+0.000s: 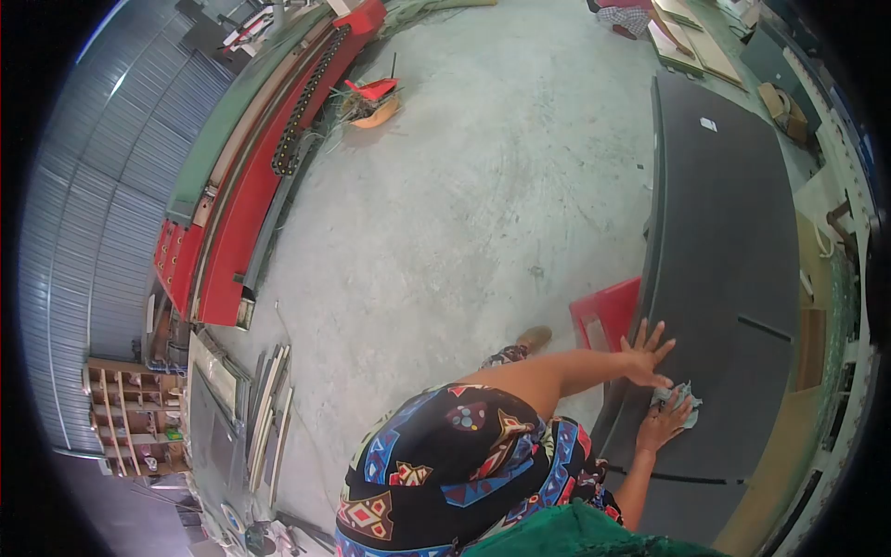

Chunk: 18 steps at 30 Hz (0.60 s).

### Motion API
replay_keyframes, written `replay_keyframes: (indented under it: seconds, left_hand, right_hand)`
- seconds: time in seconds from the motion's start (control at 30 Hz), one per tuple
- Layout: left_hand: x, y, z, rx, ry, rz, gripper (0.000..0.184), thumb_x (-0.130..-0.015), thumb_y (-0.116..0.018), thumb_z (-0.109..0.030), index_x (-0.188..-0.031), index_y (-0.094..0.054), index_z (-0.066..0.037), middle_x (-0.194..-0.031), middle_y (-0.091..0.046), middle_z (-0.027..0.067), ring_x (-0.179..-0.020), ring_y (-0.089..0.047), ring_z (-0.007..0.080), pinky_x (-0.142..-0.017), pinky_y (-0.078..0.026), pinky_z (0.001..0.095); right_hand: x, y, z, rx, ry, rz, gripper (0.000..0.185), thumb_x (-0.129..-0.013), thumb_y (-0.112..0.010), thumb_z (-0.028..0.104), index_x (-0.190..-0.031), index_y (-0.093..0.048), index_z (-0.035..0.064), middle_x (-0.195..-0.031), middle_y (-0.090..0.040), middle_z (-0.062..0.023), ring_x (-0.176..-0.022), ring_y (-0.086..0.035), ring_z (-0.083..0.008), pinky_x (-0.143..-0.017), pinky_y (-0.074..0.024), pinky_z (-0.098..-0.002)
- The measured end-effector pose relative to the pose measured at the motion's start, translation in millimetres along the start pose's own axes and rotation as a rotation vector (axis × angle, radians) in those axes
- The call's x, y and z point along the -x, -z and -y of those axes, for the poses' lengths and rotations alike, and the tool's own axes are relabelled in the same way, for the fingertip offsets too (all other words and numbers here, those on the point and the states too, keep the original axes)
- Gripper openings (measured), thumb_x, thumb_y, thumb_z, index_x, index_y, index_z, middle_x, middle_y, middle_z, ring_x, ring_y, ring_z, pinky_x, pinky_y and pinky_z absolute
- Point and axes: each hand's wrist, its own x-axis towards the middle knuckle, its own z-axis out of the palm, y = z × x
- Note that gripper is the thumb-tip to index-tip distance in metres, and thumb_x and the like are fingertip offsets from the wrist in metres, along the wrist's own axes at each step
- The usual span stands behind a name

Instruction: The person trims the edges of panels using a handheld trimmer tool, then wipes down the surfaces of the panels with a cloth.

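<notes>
A long dark grey panel (719,232) stretches along the right side, with dark slots in its near part. My left hand (647,357) rests on the panel near its left edge, fingers spread. Just below it, my right hand (663,426) presses a crumpled light grey-blue cloth (689,408) against the surface. The cloth lies partly under the fingers, and the left fingertips come close to it. A small white label (708,124) is on the panel's far part.
A red plastic stool (608,316) shows under the panel's left edge. A long red machine (232,251) with a cable chain stands left. An orange basin (376,113) with a red dustpan and debris sits on the floor. Another person (626,19) crouches by boards at top right.
</notes>
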Motion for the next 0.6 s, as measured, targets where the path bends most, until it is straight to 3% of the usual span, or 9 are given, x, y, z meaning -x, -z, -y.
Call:
replay_keyframes:
  seconds: [0.17,0.23,0.27,0.3,0.4,0.43,0.5,0.53,0.6]
  left_hand:
    - [-9,4,25,0.166,-0.132,0.123,0.108,-0.077,-0.051,-0.073,-0.15,0.004,-0.015,-0.153,0.021,0.0176,-0.136,0.026,0.0416,-0.106,-0.006,0.0665]
    - [-30,2,53,0.334,-0.302,0.104,0.108,-0.08,-0.051,-0.069,-0.149,0.007,-0.009,-0.153,0.012,0.0224,-0.14,0.017,0.0397,-0.111,-0.007,0.0551]
    - [-28,12,58,0.422,-0.395,0.004,0.108,-0.082,-0.052,-0.067,-0.148,0.007,-0.005,-0.152,0.001,0.0267,-0.142,0.005,0.0392,-0.114,-0.009,0.0463]
    - [-32,27,64,0.421,-0.39,-0.002,0.108,-0.082,-0.052,-0.067,-0.148,0.007,-0.005,-0.152,0.001,0.0267,-0.142,0.005,0.0392,-0.114,-0.009,0.0463]
    - [-38,44,80,0.492,-0.385,-0.139,0.102,-0.082,-0.054,-0.063,-0.148,-0.003,-0.004,-0.149,-0.012,0.0288,-0.14,-0.012,0.0419,-0.112,-0.017,0.0476]
    - [-43,55,86,0.495,-0.381,-0.144,0.102,-0.082,-0.054,-0.063,-0.148,-0.003,-0.004,-0.149,-0.012,0.0288,-0.14,-0.012,0.0419,-0.112,-0.017,0.0476]
    - [-32,104,80,0.323,-0.13,-0.109,0.097,-0.081,-0.057,-0.06,-0.149,-0.01,-0.009,-0.149,-0.014,0.0295,-0.139,-0.015,0.0425,-0.109,-0.021,0.0544]
    - [-41,108,84,0.286,-0.108,-0.148,0.094,-0.079,-0.061,-0.055,-0.149,-0.012,-0.015,-0.15,-0.012,0.0289,-0.139,-0.014,0.0447,-0.105,-0.022,0.0604]
    - [-66,96,89,0.217,-0.093,-0.196,0.095,-0.079,-0.063,-0.054,-0.149,-0.012,-0.017,-0.151,-0.009,0.028,-0.139,-0.013,0.0457,-0.104,-0.021,0.0626]
  right_hand:
    - [-59,-24,8,0.099,-0.101,-0.004,0.058,-0.094,-0.046,0.035,-0.147,-0.026,0.026,-0.152,-0.019,-0.013,-0.139,-0.019,-0.0361,-0.106,-0.0221,-0.0612]
    - [-93,-36,22,0.079,-0.107,-0.008,0.058,-0.093,-0.047,0.035,-0.147,-0.025,0.0262,-0.152,-0.019,-0.0127,-0.139,-0.019,-0.0359,-0.105,-0.0225,-0.0617]
    - [-109,-38,32,0.062,-0.136,-0.02,0.059,-0.093,-0.047,0.035,-0.147,-0.025,0.0264,-0.153,-0.019,-0.0124,-0.139,-0.019,-0.0357,-0.105,-0.0229,-0.0623]
    - [-123,-41,42,0.057,-0.129,-0.019,0.059,-0.093,-0.047,0.035,-0.147,-0.025,0.0264,-0.153,-0.019,-0.0124,-0.139,-0.019,-0.0357,-0.105,-0.0229,-0.0623]
    - [-143,-43,72,0.027,-0.071,-0.061,0.057,-0.093,-0.046,0.041,-0.146,-0.028,0.0257,-0.153,-0.019,-0.012,-0.14,-0.018,-0.0351,-0.105,-0.0217,-0.0621]
    - [-153,-44,87,0.027,-0.064,-0.058,0.057,-0.093,-0.046,0.041,-0.146,-0.028,0.0257,-0.153,-0.019,-0.012,-0.14,-0.018,-0.0351,-0.105,-0.0217,-0.0621]
    - [-167,-46,109,-0.043,0.042,-0.104,0.057,-0.094,-0.039,0.048,-0.145,-0.029,0.0255,-0.153,-0.02,-0.0124,-0.139,-0.019,-0.0357,-0.105,-0.0204,-0.0621]
    - [-173,-57,111,-0.123,0.123,-0.198,0.058,-0.094,-0.033,0.053,-0.144,-0.034,0.0233,-0.152,-0.022,-0.0133,-0.139,-0.02,-0.0369,-0.106,-0.0198,-0.0609]
    - [-170,-62,107,-0.193,0.143,-0.174,0.057,-0.095,-0.033,0.052,-0.142,-0.037,0.0218,-0.151,-0.024,-0.014,-0.138,-0.022,-0.0366,-0.107,-0.0204,-0.0587]
